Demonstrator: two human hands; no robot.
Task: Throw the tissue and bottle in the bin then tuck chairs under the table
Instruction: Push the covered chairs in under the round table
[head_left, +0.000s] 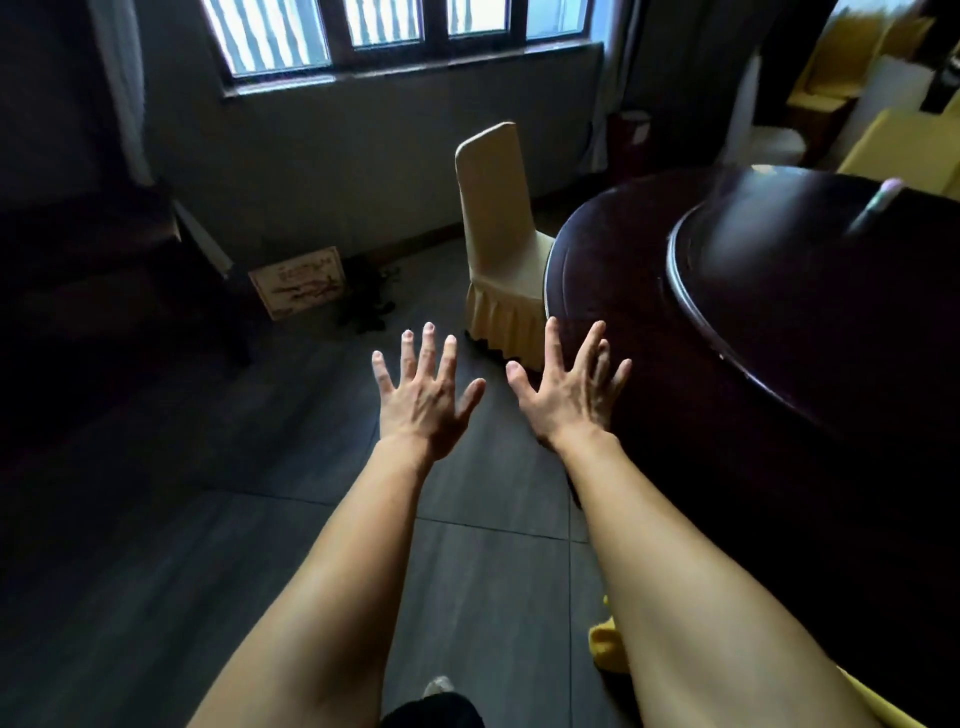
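1. The dark, glossy round wooden worktop (623, 291) fills the right side. A raised dark round disc (805, 270) sits on it. The worktop's near rim lies just beside the right grip (571, 400), whose fingers overlap it in the view; I cannot tell whether they touch.
2. The grey tiled floor (260, 519) lies under both outstretched forearms.
3. The cream fabric-covered chair with a pleated skirt (493, 197) stands upright beyond both grips, nearer the right one and apart from it. Its seat meets the worktop's left rim.
4. The left grip (423, 395) is a bare hand held back-up over the floor, fingers straight and spread wide, holding nothing.
5. The right grip sits level with the left and near it, also back-up. Its fingers are splayed, the thumb points toward the left grip, and it holds nothing.
6. The small red bin (631, 137) stands by the far wall below the window, well apart from both grips, beyond the chair.
7. A pale slender object (878, 205) lies on the disc, far right of the grips and too blurred to name.
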